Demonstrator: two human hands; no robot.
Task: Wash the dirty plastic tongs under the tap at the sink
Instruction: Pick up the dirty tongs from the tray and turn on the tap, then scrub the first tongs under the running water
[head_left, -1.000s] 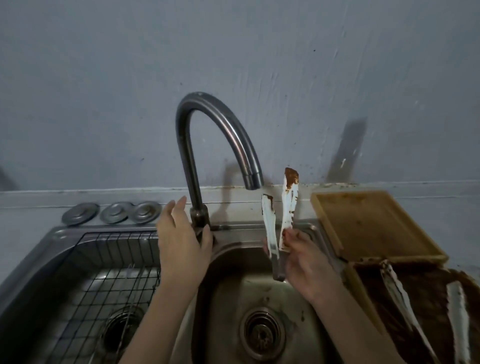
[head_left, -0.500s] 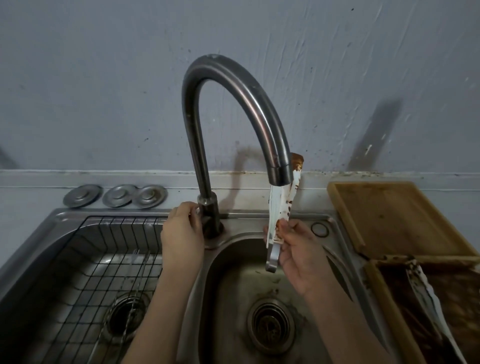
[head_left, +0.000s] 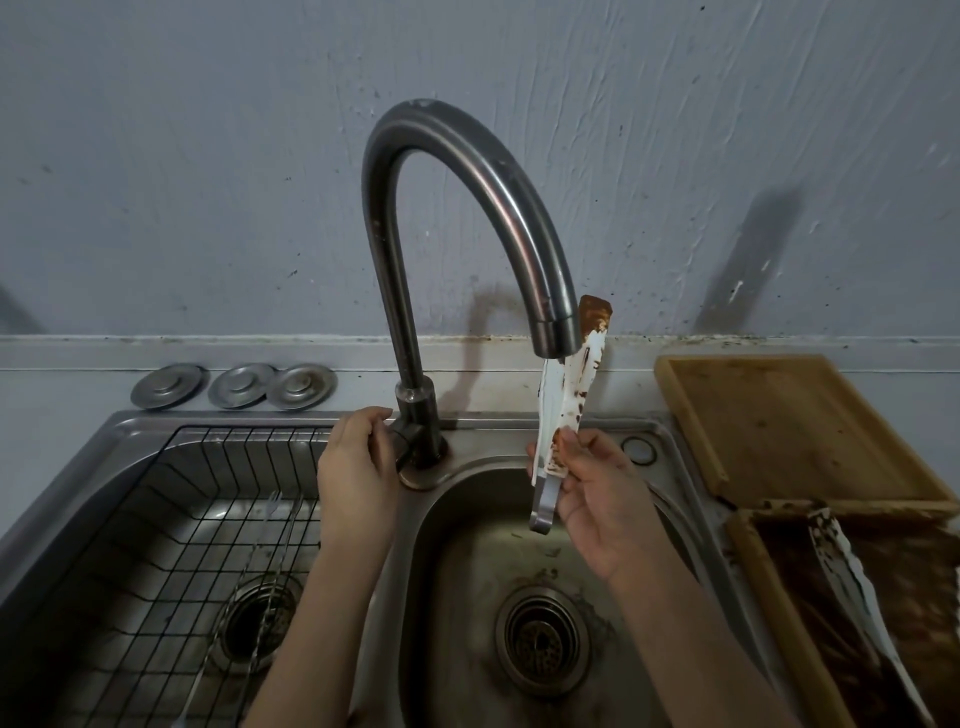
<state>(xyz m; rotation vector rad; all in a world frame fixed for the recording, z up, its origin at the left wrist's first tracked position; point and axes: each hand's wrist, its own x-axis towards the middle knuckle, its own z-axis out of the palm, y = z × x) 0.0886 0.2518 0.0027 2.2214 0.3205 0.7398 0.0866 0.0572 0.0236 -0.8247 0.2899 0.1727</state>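
Note:
The white plastic tongs (head_left: 566, 395), smeared brown at the tips and near the handle, stand upright right beside the spout of the grey curved tap (head_left: 467, 171), over the right basin (head_left: 467, 597). My right hand (head_left: 597, 499) pinches them near their metal hinge end, arms squeezed together. My left hand (head_left: 356, 462) grips the tap's handle at its base. I see no water running.
A black wire rack (head_left: 171, 525) fills the left basin, with a thin metal utensil lying in it. Three metal discs (head_left: 234, 384) sit behind it. Right of the sink lie a wooden tray (head_left: 789, 415) and a dirty tray (head_left: 779, 623) holding another soiled white utensil (head_left: 852, 587).
The tongs moved left and closed up, coming under the spout. My left hand slid onto the tap handle. The view moved closer to the tap.

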